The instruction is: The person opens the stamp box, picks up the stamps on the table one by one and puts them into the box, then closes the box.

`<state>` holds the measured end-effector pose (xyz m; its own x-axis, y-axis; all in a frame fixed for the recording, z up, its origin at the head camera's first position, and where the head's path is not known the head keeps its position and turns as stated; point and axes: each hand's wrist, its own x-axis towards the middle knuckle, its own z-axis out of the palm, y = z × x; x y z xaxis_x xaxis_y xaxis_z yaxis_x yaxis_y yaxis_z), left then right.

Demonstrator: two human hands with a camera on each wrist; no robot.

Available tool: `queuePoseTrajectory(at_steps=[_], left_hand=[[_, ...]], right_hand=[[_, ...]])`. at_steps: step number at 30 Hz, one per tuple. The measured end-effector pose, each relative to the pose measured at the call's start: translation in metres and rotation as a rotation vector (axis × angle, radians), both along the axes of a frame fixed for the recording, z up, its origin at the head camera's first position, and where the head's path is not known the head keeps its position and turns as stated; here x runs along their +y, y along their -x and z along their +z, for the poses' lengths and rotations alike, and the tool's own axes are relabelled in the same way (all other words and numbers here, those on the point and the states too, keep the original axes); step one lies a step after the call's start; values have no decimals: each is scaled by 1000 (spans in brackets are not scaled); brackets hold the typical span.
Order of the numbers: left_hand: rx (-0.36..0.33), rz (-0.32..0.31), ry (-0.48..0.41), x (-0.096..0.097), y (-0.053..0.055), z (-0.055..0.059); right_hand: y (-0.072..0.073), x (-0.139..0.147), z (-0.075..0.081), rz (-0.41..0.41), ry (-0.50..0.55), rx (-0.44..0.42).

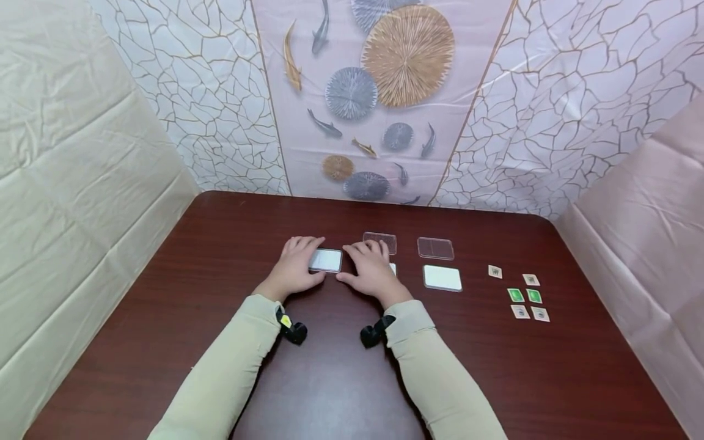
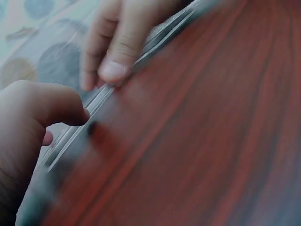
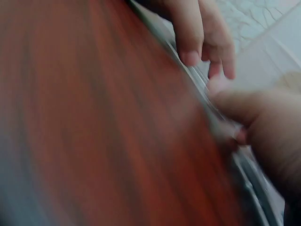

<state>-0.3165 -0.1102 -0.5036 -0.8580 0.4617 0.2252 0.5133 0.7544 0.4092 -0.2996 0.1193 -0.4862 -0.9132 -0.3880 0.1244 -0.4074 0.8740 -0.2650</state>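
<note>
A flat clear case with a white face (image 1: 328, 260) lies on the dark wooden table between both hands. My left hand (image 1: 294, 267) grips its left end, thumb (image 2: 70, 106) along the near edge and fingers over the far side. At the opposite end, my right hand (image 1: 371, 271) holds the case with curved fingers, its thumb (image 2: 115, 70) at the near edge. My right hand partly covers a second white-faced case (image 1: 393, 268) behind it. The wrist views are blurred and show the thumbs low beside the thin clear rims.
Right of my hands lies another white-faced case (image 1: 442, 278). Two clear rectangular covers (image 1: 379, 242) lie farther back, one behind my right fingers. Several small square cards (image 1: 520, 311), two of them green (image 1: 516, 295), lie at the right. Fabric walls enclose the table's back and sides.
</note>
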Motion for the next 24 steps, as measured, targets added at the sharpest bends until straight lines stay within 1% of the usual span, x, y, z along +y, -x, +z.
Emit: queuePoseTrajectory(at_steps=[2,6,11,14,19,24], left_hand=[[-21,-9,-14,-8,2,-1],[-38,-73,-52,-15,2,-2],[-51,-139,-55,-21,-3,0],[-37,-164,-51,-23,-7,2],[-14,-168,-32,-22,-9,5],[7,-170,-13,-21,-9,5]], right_hand=[[-1,-12,-1,-11,-39,-21],[-1,-20,-3,-16,-55,-28],[-6,-20,-4,36,-37,-11],[-10,-20,-2,57,-36,0],[-13,-21,2,49,-13,-6],[-14,-22,2,42,1,-25]])
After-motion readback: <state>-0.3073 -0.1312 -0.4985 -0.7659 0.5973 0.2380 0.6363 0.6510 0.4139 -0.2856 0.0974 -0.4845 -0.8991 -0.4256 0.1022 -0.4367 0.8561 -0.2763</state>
